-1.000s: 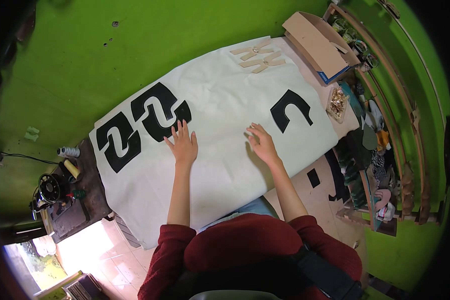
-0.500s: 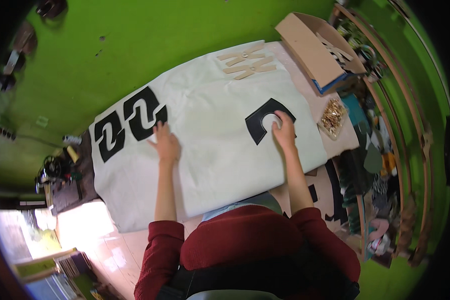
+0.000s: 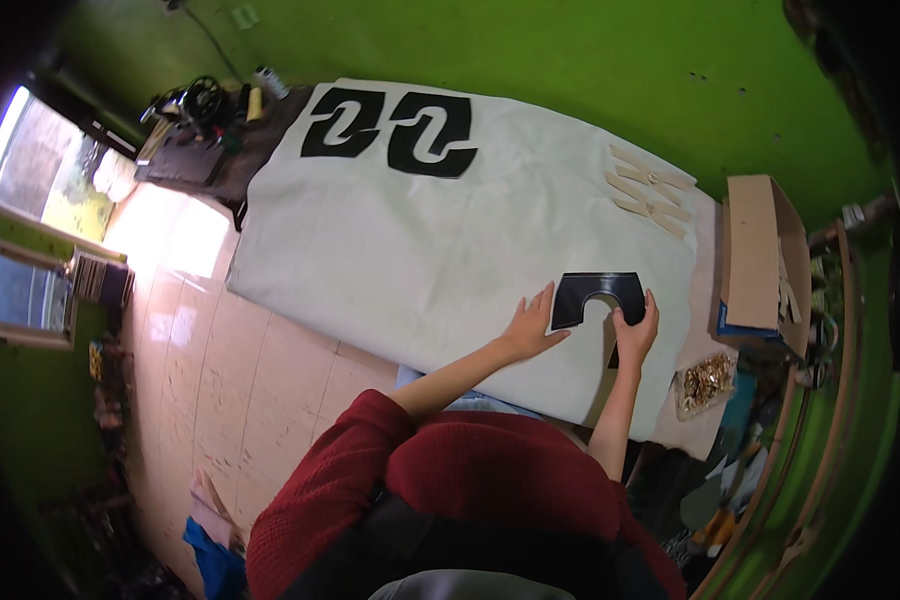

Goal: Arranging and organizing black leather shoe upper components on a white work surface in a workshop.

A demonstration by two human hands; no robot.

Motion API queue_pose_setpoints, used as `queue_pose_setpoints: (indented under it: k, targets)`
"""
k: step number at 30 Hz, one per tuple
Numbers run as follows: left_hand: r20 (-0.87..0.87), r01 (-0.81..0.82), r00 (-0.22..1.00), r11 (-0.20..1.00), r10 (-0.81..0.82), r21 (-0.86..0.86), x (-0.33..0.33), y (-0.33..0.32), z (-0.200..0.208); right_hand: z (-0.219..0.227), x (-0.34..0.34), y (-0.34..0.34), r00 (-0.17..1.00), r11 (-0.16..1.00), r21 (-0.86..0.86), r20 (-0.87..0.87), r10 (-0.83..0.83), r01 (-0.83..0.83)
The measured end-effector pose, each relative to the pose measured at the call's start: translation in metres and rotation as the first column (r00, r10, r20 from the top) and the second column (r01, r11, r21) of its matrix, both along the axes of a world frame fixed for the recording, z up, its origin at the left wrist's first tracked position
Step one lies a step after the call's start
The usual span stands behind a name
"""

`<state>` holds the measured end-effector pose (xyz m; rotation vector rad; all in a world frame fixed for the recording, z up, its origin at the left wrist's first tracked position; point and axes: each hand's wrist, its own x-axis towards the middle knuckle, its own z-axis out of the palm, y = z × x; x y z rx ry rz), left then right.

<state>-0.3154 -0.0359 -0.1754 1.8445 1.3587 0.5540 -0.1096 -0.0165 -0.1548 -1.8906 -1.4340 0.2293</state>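
A black arch-shaped piece, apparently leather (image 3: 598, 284), with a cut-out on its near side, is at the right part of the white sheet (image 3: 390, 250). My right hand (image 3: 638, 332) grips its right end between thumb and fingers. A dark strip shows beside that hand's lower edge; whether it belongs to the same piece I cannot tell. My left hand (image 3: 533, 330) is open by the arch's left end, fingers apart, the fingertips close to its edge. Farther left lie a large black S-like cut piece (image 3: 406, 150) and a smaller one (image 3: 322, 138).
Beige crossed pieces (image 3: 650, 190) lie at the sheet's far right. A cardboard box (image 3: 752, 260) and a clear tray of small gold-coloured bits (image 3: 705, 385) stand at the right edge. A sewing machine (image 3: 202, 100) is at the far left.
My left hand has moved from beside the black S-like pieces over to the arch piece. My right hand now grips that piece's right end. The head view has turned to the left.
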Motion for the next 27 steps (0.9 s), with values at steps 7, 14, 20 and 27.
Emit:
queue_pose_setpoints:
  k: [7, 14, 20, 27]
  targets:
    - [0.730, -0.360, 0.550, 0.904, 0.405, -0.230, -0.006, 0.010, -0.024, 0.025, -0.039, -0.011, 0.852, 0.974, 0.036, -0.478, 0.214, -0.225]
    - [0.598, -0.410, 0.664, 0.888, 0.448, -0.211, -0.087, 0.016, 0.006, 0.014, -0.091, -0.005, 0.901, 0.967, 0.012, -0.361, 0.241, -0.254]
    - [0.581, -0.504, 0.656, 0.853, 0.482, -0.138, -0.188, 0.020, 0.011, 0.011, -0.185, -0.002, 0.882, 0.937, 0.025, -0.327, 0.338, -0.349]
    - [0.386, -0.554, 0.742, 0.826, 0.547, -0.106, -0.292, 0.049, 0.000, -0.011, -0.279, 0.022, 0.799, 0.925, 0.011, -0.500, 0.335, -0.381]
